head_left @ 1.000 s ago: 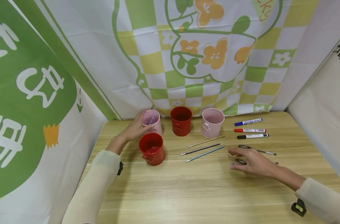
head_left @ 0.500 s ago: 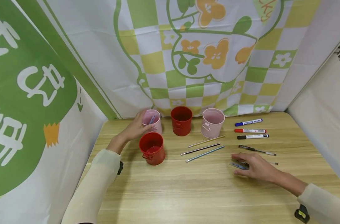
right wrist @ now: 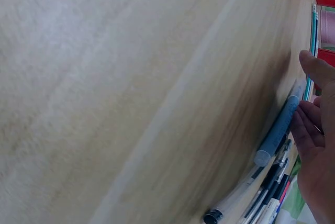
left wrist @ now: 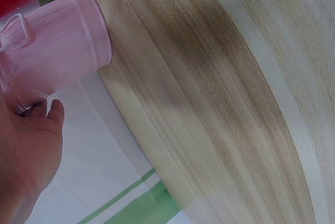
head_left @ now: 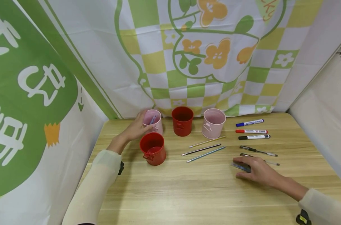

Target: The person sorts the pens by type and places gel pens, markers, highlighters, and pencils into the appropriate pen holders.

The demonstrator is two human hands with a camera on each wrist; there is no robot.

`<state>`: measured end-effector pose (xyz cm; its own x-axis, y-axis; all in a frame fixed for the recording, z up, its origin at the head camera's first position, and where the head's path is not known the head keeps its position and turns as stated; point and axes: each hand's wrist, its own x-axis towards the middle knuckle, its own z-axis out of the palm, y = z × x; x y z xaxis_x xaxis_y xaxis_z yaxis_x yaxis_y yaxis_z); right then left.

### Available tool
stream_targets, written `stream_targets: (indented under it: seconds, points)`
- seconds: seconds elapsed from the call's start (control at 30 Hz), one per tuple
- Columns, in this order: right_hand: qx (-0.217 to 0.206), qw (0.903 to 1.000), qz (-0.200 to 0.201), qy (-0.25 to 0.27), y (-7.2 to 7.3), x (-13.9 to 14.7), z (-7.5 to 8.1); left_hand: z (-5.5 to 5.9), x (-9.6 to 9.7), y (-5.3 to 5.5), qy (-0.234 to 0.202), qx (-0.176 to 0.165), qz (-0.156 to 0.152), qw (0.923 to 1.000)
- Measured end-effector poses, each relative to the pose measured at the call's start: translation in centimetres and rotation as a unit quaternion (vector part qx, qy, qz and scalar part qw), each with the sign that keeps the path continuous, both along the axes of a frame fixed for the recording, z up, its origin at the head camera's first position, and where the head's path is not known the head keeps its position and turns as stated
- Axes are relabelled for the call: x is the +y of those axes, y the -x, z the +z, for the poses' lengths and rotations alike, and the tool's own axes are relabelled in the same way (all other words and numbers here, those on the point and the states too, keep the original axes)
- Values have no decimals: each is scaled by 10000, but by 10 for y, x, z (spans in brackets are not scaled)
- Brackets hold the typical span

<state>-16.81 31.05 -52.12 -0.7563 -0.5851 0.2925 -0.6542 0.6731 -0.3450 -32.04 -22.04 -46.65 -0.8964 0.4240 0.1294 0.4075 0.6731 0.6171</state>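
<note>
On the right half of the wooden table (head_left: 187, 190), a blue pen (right wrist: 276, 130) lies between the spread thumb and fingers of the right hand (head_left: 257, 170); the fingers reach the pen, while the thumb stands apart from it. Well away to the left, the left hand (head_left: 134, 128) grips the rim of the left pink bucket (head_left: 159, 127), its thumb across the near side and its fingers around the outside. A bluish pen (head_left: 153, 119) leans inside that bucket. Just in front stands a red bucket (head_left: 157, 156); farther right are another red bucket (head_left: 182, 126) and the right pink bucket (head_left: 214, 128). Three pencils (head_left: 202, 150) lie slanted between the buckets and the right hand. Beyond that hand are two clear pens (head_left: 259, 151) with dark grips, then three markers (head_left: 252, 131), blue, red and black. Behind the table hangs a checked cloth (head_left: 194, 90) with orange flowers; a green-and-white sheet (head_left: 32, 125) covers the left side.
</note>
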Motion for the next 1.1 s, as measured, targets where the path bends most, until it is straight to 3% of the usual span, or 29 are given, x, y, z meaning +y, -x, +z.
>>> stream_targets:
  seconds: [0.6, 1.1]
  points:
    - [560, 9978, 110, 348, -2, 0, -15, -1, -1, 2, 20, 130, -30, 9999]
    - [479, 9972, 191, 545, 0, -2, -19, -2, -1, 2, -19, 64, -29, 10000]
